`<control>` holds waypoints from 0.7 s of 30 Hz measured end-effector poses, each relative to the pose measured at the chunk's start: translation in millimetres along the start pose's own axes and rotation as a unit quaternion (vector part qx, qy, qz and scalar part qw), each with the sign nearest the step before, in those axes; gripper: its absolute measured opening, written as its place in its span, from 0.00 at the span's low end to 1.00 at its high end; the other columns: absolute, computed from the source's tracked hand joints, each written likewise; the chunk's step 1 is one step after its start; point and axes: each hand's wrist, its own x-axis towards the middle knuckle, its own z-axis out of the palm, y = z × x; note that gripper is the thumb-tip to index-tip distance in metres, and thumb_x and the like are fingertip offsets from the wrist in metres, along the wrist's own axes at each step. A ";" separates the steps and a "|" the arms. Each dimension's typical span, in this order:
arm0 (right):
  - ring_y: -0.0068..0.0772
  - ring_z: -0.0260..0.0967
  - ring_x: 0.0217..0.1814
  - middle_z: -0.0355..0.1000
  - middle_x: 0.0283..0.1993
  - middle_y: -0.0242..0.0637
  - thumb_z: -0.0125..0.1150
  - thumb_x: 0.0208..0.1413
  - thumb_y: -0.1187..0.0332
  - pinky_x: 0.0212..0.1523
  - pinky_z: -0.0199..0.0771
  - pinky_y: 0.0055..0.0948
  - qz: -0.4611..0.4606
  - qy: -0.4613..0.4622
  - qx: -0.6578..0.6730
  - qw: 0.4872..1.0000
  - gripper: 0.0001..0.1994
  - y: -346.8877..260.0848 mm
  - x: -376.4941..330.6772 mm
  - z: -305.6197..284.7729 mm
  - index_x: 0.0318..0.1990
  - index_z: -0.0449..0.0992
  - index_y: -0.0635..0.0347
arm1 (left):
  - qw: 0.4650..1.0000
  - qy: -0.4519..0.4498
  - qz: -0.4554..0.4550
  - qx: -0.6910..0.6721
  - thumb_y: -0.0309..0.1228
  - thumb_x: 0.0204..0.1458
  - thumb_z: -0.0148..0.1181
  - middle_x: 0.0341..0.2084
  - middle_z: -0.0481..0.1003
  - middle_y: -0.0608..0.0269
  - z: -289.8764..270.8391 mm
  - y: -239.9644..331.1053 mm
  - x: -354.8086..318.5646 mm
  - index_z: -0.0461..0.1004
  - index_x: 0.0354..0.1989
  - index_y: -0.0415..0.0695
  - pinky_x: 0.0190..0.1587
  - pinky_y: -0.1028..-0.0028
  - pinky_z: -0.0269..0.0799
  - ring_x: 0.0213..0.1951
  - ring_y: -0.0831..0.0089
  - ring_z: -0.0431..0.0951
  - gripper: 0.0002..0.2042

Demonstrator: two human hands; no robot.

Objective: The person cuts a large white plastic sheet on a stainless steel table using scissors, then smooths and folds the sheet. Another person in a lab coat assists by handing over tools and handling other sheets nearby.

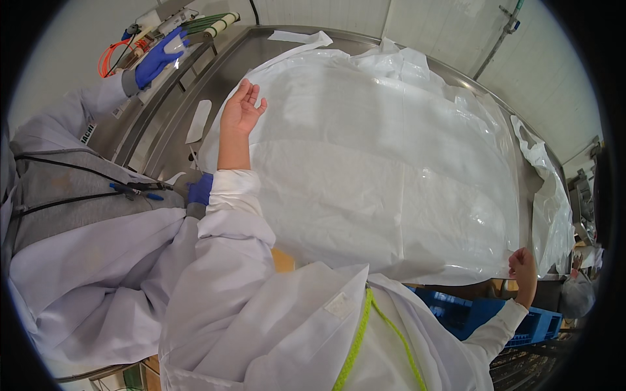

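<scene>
A large white plastic sheet (339, 163), glossy and creased, covers most of the steel table in front of me. Over its left edge my left hand (242, 112) is raised palm up, open, its fingers loosely bent with nothing in them. At the near right corner my right hand (523, 268) is closed, pinching the edge of the sheet. A crumpled white plastic bag (546, 189) with a handle-like loop hangs along the table's right side, just beyond that hand.
A co-worker in a white coat (98, 280) stands close on my left; their blue-gloved hand (156, 62) holds a small clear item. White strips (198, 122) lie on the steel table (225, 72). Blue pallets (450, 309) are below the near right edge. Pale wall panels (443, 26) rise behind.
</scene>
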 end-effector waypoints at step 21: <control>0.23 0.65 0.20 0.68 0.22 0.30 0.56 0.45 0.71 0.18 0.66 0.25 0.090 -0.039 -0.211 0.973 0.03 -38.6 114.5 -52.8 0.28 0.71 0.58 | 0.959 -0.009 -0.080 0.272 0.35 0.48 0.63 0.32 0.68 0.77 -16.8 -29.3 7.5 0.70 0.37 0.55 0.36 0.74 0.57 0.38 0.80 0.66 0.09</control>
